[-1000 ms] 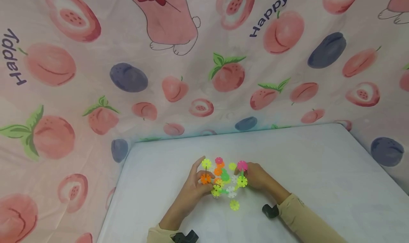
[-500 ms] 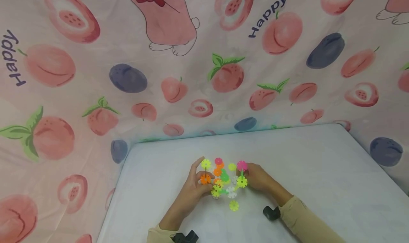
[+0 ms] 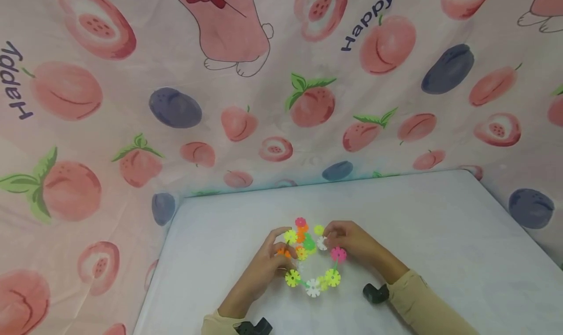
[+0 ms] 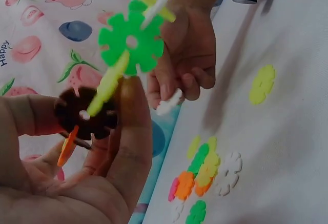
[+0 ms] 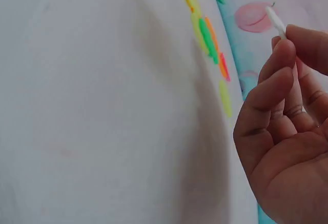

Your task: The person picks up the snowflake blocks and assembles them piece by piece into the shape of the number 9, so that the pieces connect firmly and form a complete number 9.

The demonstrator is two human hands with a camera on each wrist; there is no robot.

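My left hand point(image 3: 269, 259) pinches a curved chain of slotted plastic snowflake discs. A dark brown disc point(image 4: 66, 112) sits between its thumb and fingers, linked through a yellow piece to a green disc point(image 4: 115, 49). In the head view the chain hangs towards me, with a white disc point(image 3: 313, 288) and a yellow disc point(image 3: 333, 278) low down and a pink disc point(image 3: 338, 254) at its right end. Between thumb and fingertips, my right hand point(image 3: 350, 237) pinches a single white snowflake disc point(image 5: 277, 23), seen edge-on in the right wrist view and apart from the chain.
Loose snowflake discs in green point(image 4: 199, 160), orange, yellow, pink and white lie grouped on the white tabletop point(image 3: 418, 217) beyond the chain. One yellow disc point(image 4: 263, 84) lies apart from them. A fruit-printed cloth point(image 3: 264, 90) rises behind the table's back edge.
The chain has dropped and swung towards me, its pink end now lower. My right hand has shifted slightly and now shows a white disc between its fingertips. The left hand keeps its grip.
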